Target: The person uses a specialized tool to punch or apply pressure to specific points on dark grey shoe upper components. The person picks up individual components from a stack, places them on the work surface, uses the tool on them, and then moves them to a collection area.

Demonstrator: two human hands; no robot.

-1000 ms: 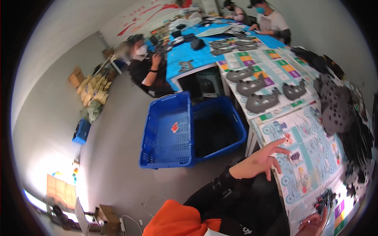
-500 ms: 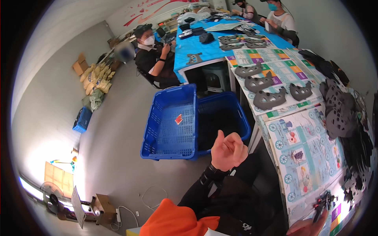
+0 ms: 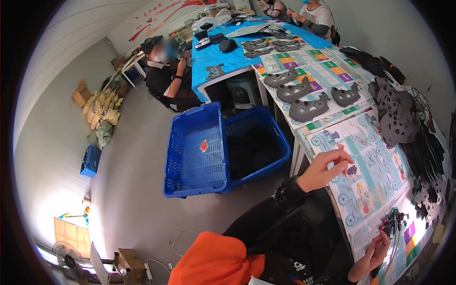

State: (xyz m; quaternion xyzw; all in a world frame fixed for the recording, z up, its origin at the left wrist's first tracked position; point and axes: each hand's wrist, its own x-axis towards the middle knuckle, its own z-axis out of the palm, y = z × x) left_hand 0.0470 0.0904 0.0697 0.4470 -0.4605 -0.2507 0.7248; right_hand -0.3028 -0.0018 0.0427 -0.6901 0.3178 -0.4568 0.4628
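My left hand (image 3: pixel 325 171) hovers over the near edge of the patterned table covering (image 3: pixel 344 202). Its index finger and thumb reach out, apart, with nothing between them. Lower down, my right hand (image 3: pixel 373 256) is at the table edge, fingers loosely bent and seemingly holding nothing. Just beyond its fingertips lies a small black and red tool (image 3: pixel 394 222); whether they touch is unclear. A dark, perforated stack of pieces (image 3: pixel 396 111) and thin black strips (image 3: pixel 432 154) lie along the right side. Farther off are flat dark grey cut-out pieces (image 3: pixel 308 108).
A blue crate (image 3: pixel 172 142) with a red and white scrap inside sits tilted on another blue crate (image 3: pixel 285 142) holding dark material, left of the table. A person (image 3: pixel 164 78) sits by the blue-covered table (image 3: pixel 202 64); two others work at its far end. Orange cloth (image 3: pixel 209 259) lies beside me.
My left hand has moved right, from above the crates to over the table. My right hand has come away from the black and red tool. The view has shifted slightly.
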